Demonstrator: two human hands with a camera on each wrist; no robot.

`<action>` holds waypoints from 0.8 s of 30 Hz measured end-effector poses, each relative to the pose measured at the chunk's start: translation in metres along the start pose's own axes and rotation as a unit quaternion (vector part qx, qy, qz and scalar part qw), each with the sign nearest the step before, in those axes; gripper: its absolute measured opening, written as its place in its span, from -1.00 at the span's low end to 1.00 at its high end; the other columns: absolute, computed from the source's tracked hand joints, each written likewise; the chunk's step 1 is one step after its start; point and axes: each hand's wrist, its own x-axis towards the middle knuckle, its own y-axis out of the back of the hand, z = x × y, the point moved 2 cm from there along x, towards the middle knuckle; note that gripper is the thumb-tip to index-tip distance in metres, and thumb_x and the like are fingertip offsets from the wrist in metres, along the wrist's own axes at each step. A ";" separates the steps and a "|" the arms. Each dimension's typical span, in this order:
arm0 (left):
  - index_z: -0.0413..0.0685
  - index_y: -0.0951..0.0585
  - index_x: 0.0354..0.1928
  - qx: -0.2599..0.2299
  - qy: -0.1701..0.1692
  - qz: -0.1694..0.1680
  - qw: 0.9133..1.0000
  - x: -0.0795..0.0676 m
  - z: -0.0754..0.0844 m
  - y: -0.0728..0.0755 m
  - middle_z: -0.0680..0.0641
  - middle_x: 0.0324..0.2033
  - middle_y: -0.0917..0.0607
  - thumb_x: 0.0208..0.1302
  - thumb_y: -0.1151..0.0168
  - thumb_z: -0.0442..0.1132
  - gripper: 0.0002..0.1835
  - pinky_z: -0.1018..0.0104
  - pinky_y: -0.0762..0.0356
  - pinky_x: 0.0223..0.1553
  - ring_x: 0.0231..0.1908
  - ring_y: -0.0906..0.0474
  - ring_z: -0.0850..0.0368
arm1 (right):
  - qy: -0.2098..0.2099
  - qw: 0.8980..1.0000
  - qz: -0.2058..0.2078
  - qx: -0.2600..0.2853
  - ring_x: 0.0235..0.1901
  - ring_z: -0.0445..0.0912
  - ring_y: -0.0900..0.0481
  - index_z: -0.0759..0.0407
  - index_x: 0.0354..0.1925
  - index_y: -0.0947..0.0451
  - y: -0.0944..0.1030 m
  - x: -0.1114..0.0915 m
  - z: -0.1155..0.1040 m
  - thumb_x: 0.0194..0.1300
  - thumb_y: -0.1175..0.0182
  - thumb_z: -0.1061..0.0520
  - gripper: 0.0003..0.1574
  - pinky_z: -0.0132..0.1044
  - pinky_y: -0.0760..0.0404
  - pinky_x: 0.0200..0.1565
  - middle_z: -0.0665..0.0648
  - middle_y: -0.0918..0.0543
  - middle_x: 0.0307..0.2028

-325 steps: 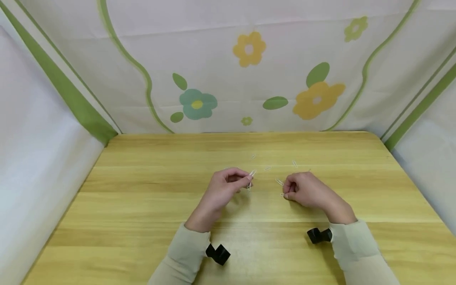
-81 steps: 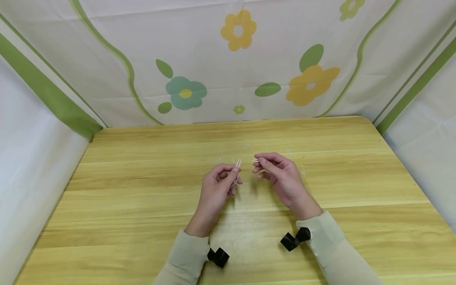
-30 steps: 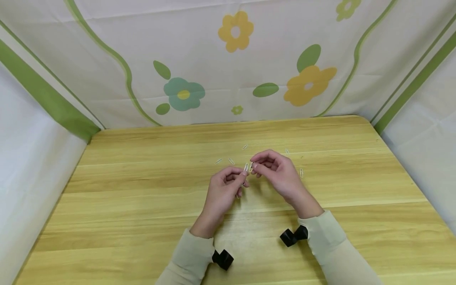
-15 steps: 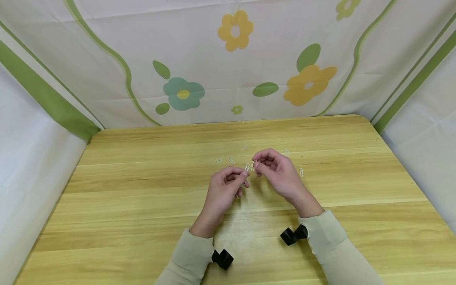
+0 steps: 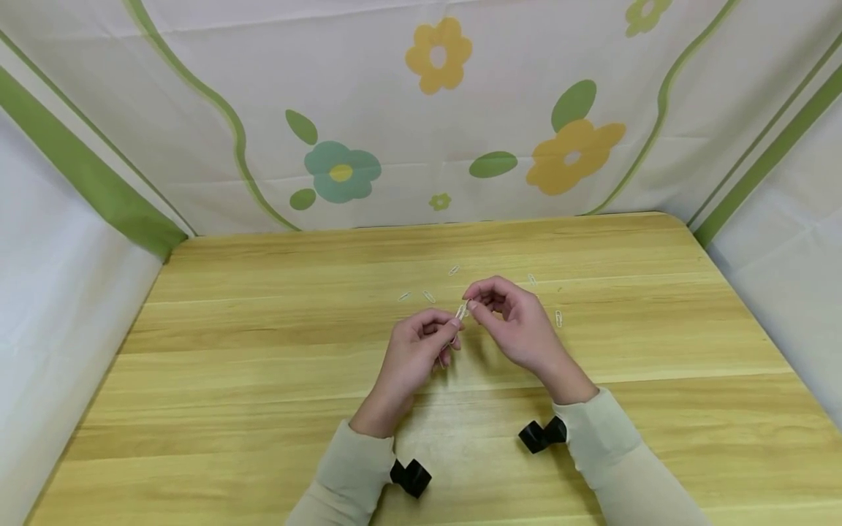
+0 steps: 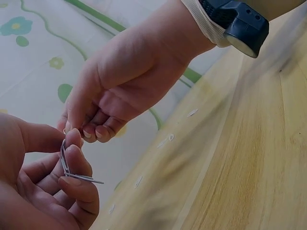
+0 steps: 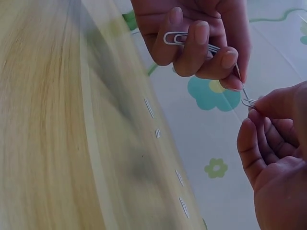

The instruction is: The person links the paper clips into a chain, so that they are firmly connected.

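Observation:
My left hand (image 5: 417, 347) pinches a white paper clip (image 5: 459, 313) between thumb and forefinger. Linked paper clips (image 7: 173, 38) trail from it across the curled fingers in the right wrist view. Facing it, my right hand (image 5: 520, 325) pinches another paper clip (image 7: 248, 102) by one end. The two pinched clips meet at their tips in the right wrist view; whether one is threaded through the other I cannot tell. Both hands are raised above the wooden table (image 5: 263, 409). In the left wrist view, fingertips partly hide the joined ends.
Several loose paper clips lie beyond and beside the hands, including one clip (image 5: 429, 296) behind the left hand and another clip (image 5: 558, 318) right of the right hand. A flower-printed cloth (image 5: 381, 88) rises behind the table.
Earlier my right hand was down among clips on the table; it then rose holding one. Over the last half second, its clip has moved from just apart to against the left hand's clip.

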 end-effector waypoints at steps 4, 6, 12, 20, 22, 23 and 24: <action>-0.35 -0.71 -0.05 -0.003 -0.004 -0.001 1.000 0.000 0.000 0.000 0.04 -0.46 -0.69 0.55 -0.30 -0.24 -0.76 0.43 -0.42 -0.47 -0.53 -0.46 0.19 | 0.036 0.999 0.002 -0.023 -0.16 -0.10 -0.63 0.22 0.02 -0.70 -0.001 0.000 -0.002 0.55 -0.27 0.25 -0.85 -0.30 -0.63 -0.14 0.14 -0.73 -0.15; -0.37 -0.70 -0.06 -0.004 -0.005 -0.001 1.000 0.000 0.000 0.000 0.04 -0.47 -0.68 0.55 -0.30 -0.25 -0.76 0.44 -0.40 -0.48 -0.53 -0.45 0.19 | 0.059 0.997 0.003 -0.046 -0.17 -0.13 -0.63 0.18 0.00 -0.73 -0.001 -0.001 -0.003 0.54 -0.28 0.26 -0.86 -0.30 -0.63 -0.16 0.08 -0.74 -0.15; -0.41 -0.69 -0.06 -0.007 -0.003 -0.003 1.000 0.000 0.000 0.001 0.05 -0.48 -0.68 0.54 -0.30 -0.27 -0.75 0.45 -0.37 -0.49 -0.54 -0.45 0.20 | 0.125 0.987 0.007 -0.101 -0.17 -0.18 -0.65 0.14 -0.07 -0.78 -0.001 -0.001 -0.005 0.51 -0.30 0.32 -0.83 -0.31 -0.64 -0.21 0.01 -0.77 -0.14; -0.42 -0.71 -0.03 -0.017 0.000 0.003 1.000 0.000 -0.001 0.003 0.06 -0.46 -0.71 0.54 -0.31 -0.27 -0.75 0.47 -0.42 -0.45 -0.50 -0.47 0.23 | 0.146 0.983 0.000 -0.113 -0.18 -0.18 -0.68 0.18 -0.07 -0.82 0.001 -0.001 -0.006 0.45 -0.33 0.39 -0.78 -0.31 -0.67 -0.23 0.02 -0.79 -0.15; -0.40 -0.72 -0.04 -0.021 0.000 0.005 1.000 0.000 -0.001 0.003 0.06 -0.46 -0.72 0.55 -0.31 -0.27 -0.75 0.47 -0.43 -0.45 -0.49 -0.47 0.23 | 0.152 0.982 -0.002 -0.114 -0.20 -0.18 -0.69 0.17 -0.07 -0.83 0.001 -0.001 -0.004 0.43 -0.34 0.41 -0.76 -0.32 -0.68 -0.24 0.03 -0.79 -0.16; -0.39 -0.73 -0.04 -0.022 0.001 0.005 1.000 -0.001 -0.001 0.003 0.07 -0.46 -0.72 0.55 -0.31 -0.26 -0.75 0.47 -0.43 -0.44 -0.49 -0.46 0.23 | 0.155 0.981 -0.003 -0.114 -0.20 -0.18 -0.69 0.16 -0.06 -0.83 0.002 -0.001 -0.003 0.43 -0.34 0.41 -0.75 -0.33 -0.67 -0.25 0.03 -0.79 -0.16; -0.37 -0.74 -0.04 -0.022 0.001 0.006 1.000 -0.001 -0.001 0.003 0.07 -0.46 -0.73 0.55 -0.32 -0.25 -0.76 0.47 -0.43 -0.44 -0.49 -0.46 0.23 | 0.157 0.981 -0.004 -0.115 -0.21 -0.17 -0.69 0.16 -0.06 -0.84 0.002 -0.001 -0.003 0.42 -0.35 0.41 -0.74 -0.32 -0.67 -0.27 0.03 -0.79 -0.16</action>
